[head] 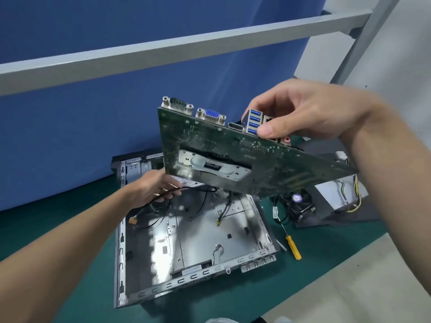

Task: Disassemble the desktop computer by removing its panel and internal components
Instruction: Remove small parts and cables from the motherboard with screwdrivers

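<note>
Up above the open metal case [186, 241], holding the green circuit board [245, 155] tilted, underside toward the camera. Gripping it by the port edge with the right hand [303, 113], thumb and fingers clamped round the blue sockets. Pinching a black cable [196, 188] with the left hand [154, 187], fingers curled round it, just under the board's low corner. Lying right of the case on the green mat [314, 264]: yellow-handled screwdriver [292, 247], then a fan [300, 203] farther back.
</note>
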